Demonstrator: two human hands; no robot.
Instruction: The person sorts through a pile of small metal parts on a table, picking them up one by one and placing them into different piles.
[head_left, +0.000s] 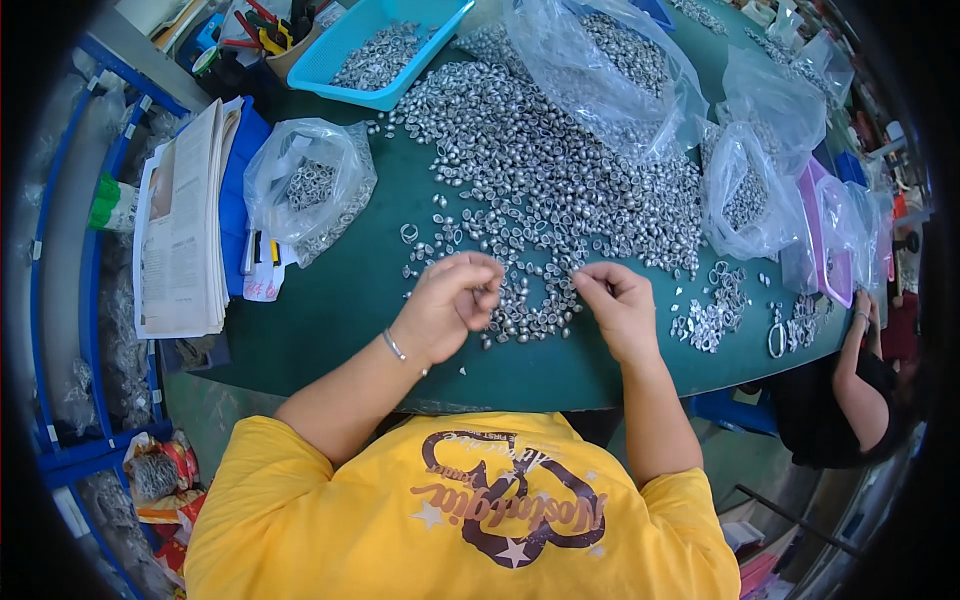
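Note:
Both hands are at the near edge of a large heap of small silvery oval metal pieces (560,160) on a green tabletop (500,380). My left hand (445,305) is closed, its fingers curled toward the thumb; whatever it may hold is hidden. Thumb and forefinger of my right hand (625,312) are pinched together at the right side of a loose cluster of pieces (530,318). Anything in that pinch is too small to make out. Beyond the left hand a metal ring-shaped piece (409,233) lies apart from the heap.
A clear bag of pieces (310,185) and stacked papers (180,230) are at left. At the back stands a light-blue basket (320,60). Clear bags (745,205), a pink bin (826,240) and flat metal pieces (710,318) lie right, near another person's arm (855,365).

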